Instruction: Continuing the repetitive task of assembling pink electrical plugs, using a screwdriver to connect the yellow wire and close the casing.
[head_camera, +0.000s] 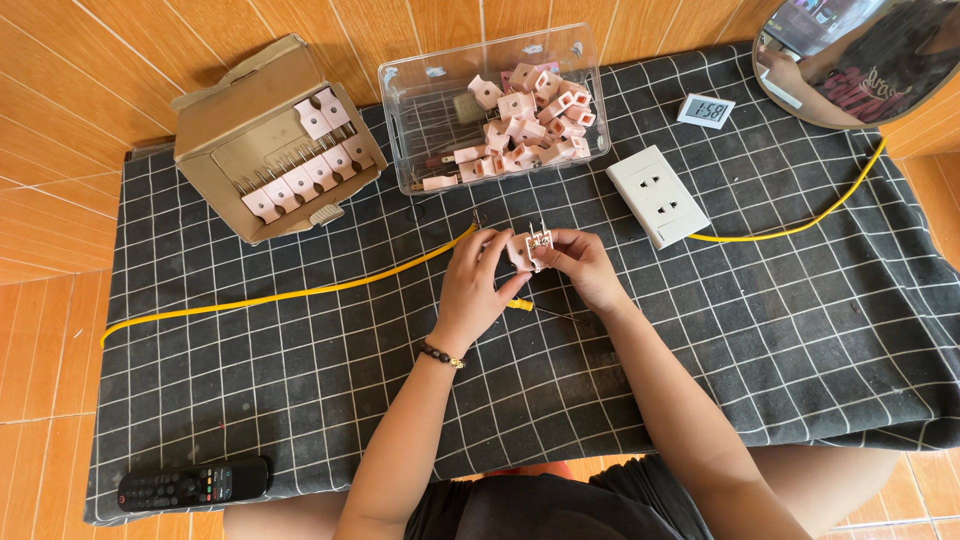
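Orange wooden boards surround a low surface (250, 400) draped in a dark cloth with a white grid. Near its centre the left hand (480, 285) and the right hand (582, 265) meet on a small pink plug part (530, 250), both grips clenched on it from either side, with two metal pins standing up from its top. Just below the hands, at about six o'clock from the part, lies a thin screwdriver (545, 310) with a yellow handle, mostly hidden under the left hand.

At twelve o'clock from the hands stands a clear plastic box (420, 110) heaped with more pink plug parts. At ten o'clock a cardboard box (230, 110) is tipped on its side, with a row of what appear to be finished pink plugs lined up inside. At two o'clock rests a white socket block (660, 195), and a yellow cable (280, 295) runs across the cloth to nine o'clock. Farther off at one o'clock sits a small white digital clock (705, 110). A black remote control (195, 483) lies at the near left edge, around eight o'clock.
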